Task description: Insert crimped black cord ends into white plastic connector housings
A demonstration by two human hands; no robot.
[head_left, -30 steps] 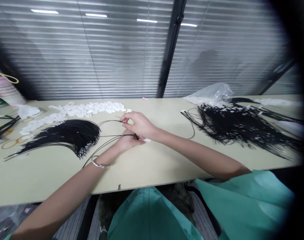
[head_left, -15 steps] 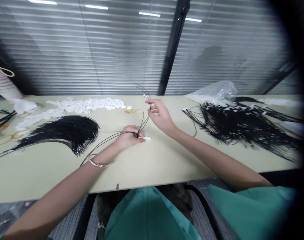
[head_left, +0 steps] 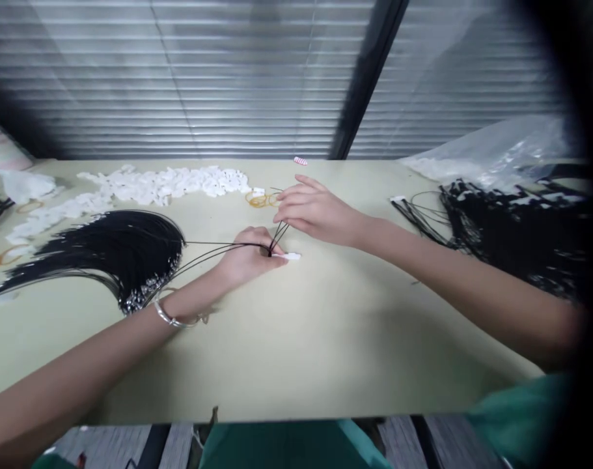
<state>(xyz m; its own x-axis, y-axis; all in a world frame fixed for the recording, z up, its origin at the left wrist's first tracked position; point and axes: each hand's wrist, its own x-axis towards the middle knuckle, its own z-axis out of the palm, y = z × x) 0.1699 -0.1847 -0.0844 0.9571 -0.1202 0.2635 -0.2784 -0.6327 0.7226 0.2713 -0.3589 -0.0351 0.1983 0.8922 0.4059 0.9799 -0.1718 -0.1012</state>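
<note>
My left hand [head_left: 252, 254] is closed near the middle of the table, pinching several thin black wires [head_left: 218, 249] together with a small white plastic connector [head_left: 291, 256] that sticks out past the fingertips. The wires trail left over the hand, and some rise between the hands. My right hand [head_left: 310, 210] is just above and to the right, its fingers bent around the upper part of these wires. The wires' contact with the right fingertips is partly hidden. To the left lies a thick bundle of black wires [head_left: 125, 251] with shiny metal ends.
White plastic pieces [head_left: 164, 185] are spread along the back left. Yellow rubber bands [head_left: 262, 199] lie behind my hands. A pink-striped piece [head_left: 301, 161] is at the back edge. On the right are a heap of black wires [head_left: 515, 228] and a clear plastic bag [head_left: 511, 153].
The view has moved closer to the table. My right hand has turned palm down, its fingers now lower over the wires. My left hand keeps its pinch on the connector and wires.
</note>
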